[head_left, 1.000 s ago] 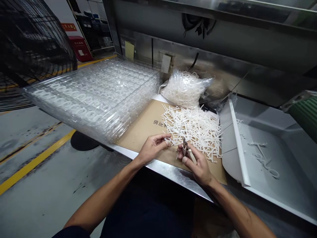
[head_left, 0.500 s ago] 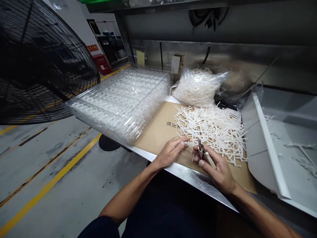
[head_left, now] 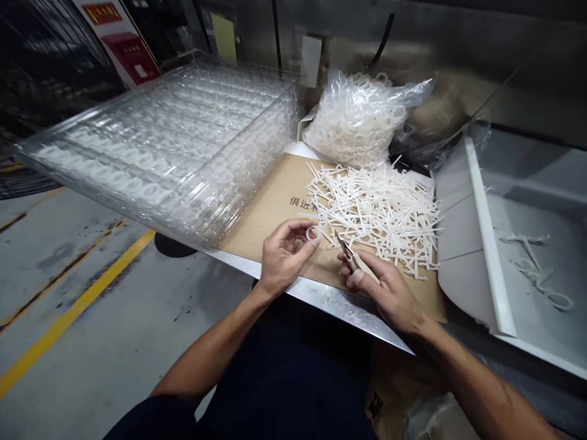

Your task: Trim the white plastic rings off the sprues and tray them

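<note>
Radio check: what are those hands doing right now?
Left hand: small white plastic ring pinched in fingertips. Right hand: gripping small cutters. White plastic pile just ahead, on cardboard.

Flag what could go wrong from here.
The side cutters in the right hand have their tips close to the left hand, which pinches a small white plastic ring, so a slip could nip a finger. The pile of white plastic strips lies right beside the cutters, so offcuts could get mixed in. The stack of clear trays sits along the steel bench edge, where a knock might tip it off.
</note>
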Demonstrator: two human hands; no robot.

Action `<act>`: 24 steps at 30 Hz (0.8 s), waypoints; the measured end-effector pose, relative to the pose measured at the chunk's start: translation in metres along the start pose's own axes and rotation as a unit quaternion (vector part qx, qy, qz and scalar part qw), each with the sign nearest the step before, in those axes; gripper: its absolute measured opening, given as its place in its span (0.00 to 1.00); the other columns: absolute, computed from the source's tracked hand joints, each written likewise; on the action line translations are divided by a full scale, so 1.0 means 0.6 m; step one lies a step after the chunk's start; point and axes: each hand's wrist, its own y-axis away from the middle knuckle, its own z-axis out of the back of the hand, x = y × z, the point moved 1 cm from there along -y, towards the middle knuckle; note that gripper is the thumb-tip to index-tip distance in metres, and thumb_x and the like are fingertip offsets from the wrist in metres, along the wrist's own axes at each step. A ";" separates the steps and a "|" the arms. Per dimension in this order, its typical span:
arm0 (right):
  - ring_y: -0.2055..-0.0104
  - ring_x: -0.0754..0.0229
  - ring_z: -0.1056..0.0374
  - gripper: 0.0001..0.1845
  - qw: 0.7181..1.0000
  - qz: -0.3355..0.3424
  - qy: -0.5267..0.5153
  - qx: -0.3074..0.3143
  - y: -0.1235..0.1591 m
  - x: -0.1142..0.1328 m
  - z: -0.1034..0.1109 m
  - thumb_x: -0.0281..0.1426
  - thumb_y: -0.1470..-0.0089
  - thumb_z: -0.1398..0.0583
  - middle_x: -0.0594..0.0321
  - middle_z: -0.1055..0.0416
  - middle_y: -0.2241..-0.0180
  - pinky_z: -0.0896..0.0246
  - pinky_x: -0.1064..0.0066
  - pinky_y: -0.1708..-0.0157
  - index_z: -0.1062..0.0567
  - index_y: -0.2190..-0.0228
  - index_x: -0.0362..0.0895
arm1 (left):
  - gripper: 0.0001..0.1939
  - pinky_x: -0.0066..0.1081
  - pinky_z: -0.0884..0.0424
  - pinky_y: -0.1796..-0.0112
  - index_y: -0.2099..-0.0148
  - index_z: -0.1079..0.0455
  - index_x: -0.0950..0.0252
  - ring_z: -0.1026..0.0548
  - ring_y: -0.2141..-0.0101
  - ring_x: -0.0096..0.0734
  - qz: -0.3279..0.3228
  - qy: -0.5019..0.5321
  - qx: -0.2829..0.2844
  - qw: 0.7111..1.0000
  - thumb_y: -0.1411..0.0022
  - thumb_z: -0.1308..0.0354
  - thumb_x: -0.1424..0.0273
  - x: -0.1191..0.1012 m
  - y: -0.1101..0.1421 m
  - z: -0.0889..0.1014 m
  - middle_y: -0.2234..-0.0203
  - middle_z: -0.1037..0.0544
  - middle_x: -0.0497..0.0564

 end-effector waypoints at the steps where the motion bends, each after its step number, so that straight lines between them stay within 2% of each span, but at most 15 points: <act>1: 0.63 0.56 0.30 0.23 1.000 -0.006 0.004 0.005 0.001 0.003 0.000 0.48 0.31 0.42 0.58 0.26 0.59 0.31 0.64 0.62 0.24 0.45 0.47 | 0.15 0.28 0.24 0.57 0.48 0.22 0.63 0.22 0.61 0.29 -0.019 -0.007 0.002 1.000 0.37 0.30 0.73 -0.001 0.000 0.001 0.58 0.20 0.53; 7: 0.66 0.58 0.32 0.25 0.999 -0.026 0.035 0.027 0.003 0.014 0.001 0.51 0.30 0.44 0.60 0.26 0.63 0.34 0.65 0.65 0.23 0.48 0.45 | 0.17 0.33 0.23 0.55 0.45 0.21 0.62 0.22 0.60 0.31 -0.091 -0.036 0.042 0.994 0.37 0.32 0.76 -0.003 0.002 0.004 0.54 0.22 0.56; 14: 0.67 0.58 0.33 0.25 0.998 -0.038 0.038 0.026 0.002 0.014 0.000 0.52 0.30 0.45 0.59 0.27 0.65 0.36 0.66 0.67 0.24 0.52 0.44 | 0.18 0.29 0.23 0.57 0.46 0.22 0.63 0.21 0.61 0.28 -0.069 0.023 0.028 0.997 0.38 0.31 0.77 -0.008 0.008 -0.001 0.55 0.20 0.55; 24: 0.69 0.59 0.35 0.24 0.999 -0.025 0.045 0.017 0.001 0.017 -0.004 0.51 0.30 0.45 0.62 0.29 0.68 0.38 0.67 0.68 0.25 0.61 0.44 | 0.18 0.31 0.23 0.57 0.46 0.21 0.63 0.21 0.62 0.29 -0.089 0.007 0.047 0.995 0.38 0.31 0.77 -0.010 0.007 0.000 0.55 0.19 0.56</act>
